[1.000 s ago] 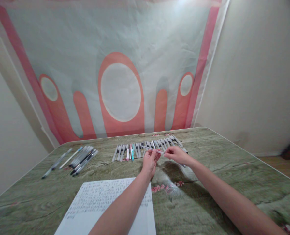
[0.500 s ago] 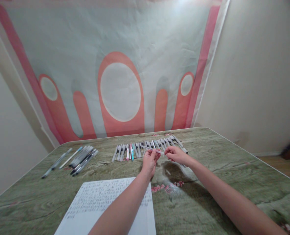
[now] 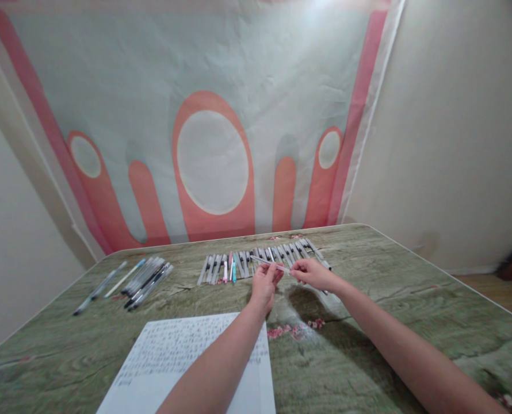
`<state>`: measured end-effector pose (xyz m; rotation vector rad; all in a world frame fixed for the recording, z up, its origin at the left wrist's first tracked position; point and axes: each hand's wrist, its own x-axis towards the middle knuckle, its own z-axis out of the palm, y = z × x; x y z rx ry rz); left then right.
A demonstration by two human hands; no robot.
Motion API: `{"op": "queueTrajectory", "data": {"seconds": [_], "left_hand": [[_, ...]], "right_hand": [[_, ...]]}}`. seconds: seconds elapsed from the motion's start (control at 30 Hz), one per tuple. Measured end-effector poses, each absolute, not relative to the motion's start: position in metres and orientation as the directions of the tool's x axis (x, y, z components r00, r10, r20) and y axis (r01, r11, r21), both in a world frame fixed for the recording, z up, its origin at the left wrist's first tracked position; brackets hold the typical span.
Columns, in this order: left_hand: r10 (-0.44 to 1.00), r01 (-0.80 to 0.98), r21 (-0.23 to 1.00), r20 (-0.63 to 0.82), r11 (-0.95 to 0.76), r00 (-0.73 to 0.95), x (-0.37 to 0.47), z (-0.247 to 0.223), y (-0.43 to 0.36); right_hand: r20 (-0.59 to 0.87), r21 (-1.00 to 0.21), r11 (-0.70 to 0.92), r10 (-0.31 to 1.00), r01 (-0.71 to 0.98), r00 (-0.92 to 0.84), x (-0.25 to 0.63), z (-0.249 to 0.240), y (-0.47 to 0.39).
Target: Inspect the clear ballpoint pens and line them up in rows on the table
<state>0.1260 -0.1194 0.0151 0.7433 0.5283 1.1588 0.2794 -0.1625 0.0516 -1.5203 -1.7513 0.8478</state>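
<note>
Over the middle of the table (image 3: 411, 299), both hands meet just above the far row of pens, and against the picture of a second ago almost nothing has changed: the arms lie on the same lines, and the right hand has only crept a shade toward the left one. The left hand (image 3: 264, 284) pinches one slim pen (image 3: 270, 263) between fingertips and thumb, the pen slanting up and away to the left, clear of the table. The right hand (image 3: 314, 273) has its fingertips pressed together at the pen's near right end; whether it grips the pen itself or a small part of it is too fine to tell.

Counting now: one held pen, two hands, one written sheet of paper (image 3: 182, 362) at the near edge under the left forearm. Behind the hands runs the row of pens (image 3: 239, 264), roughly twenty side by side, too tightly packed for an exact count. Far left lies a second bunch of pens (image 3: 144, 276), about ten, with two stragglers off to its left.
</note>
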Motion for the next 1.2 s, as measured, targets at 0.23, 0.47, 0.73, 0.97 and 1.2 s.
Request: {"op": "queueTrajectory", "data": {"seconds": [0.23,0.47,0.73,0.97,1.2], "left_hand": [[0.956,-0.615,0.764,-0.005,0.192,0.292,0.126,0.015,-0.119],[0.953,-0.544,0.821,0.001,0.172,0.303,0.126,0.017,-0.122],[0.968,-0.543,0.832,0.036,0.109,0.250,0.124,0.016,-0.117],[0.999,-0.549,0.836,0.042,-0.022,0.025,0.123,0.006,-0.104],[0.984,-0.418,0.908,0.089,-0.018,0.152,0.125,0.010,-0.114]], "right_hand": [[-0.095,-0.768,0.097,0.960,0.632,-0.263,0.298,0.068,-0.170],[0.149,-0.647,0.206,0.978,0.734,-0.143,0.282,0.065,-0.165],[-0.073,-0.515,0.161,0.971,0.842,-0.229,0.292,0.072,-0.178],[-0.347,-0.390,-0.028,0.930,0.920,-0.119,0.313,0.089,-0.194],[-0.406,-0.235,-0.085,0.913,0.968,-0.018,0.304,0.088,-0.194]]}}
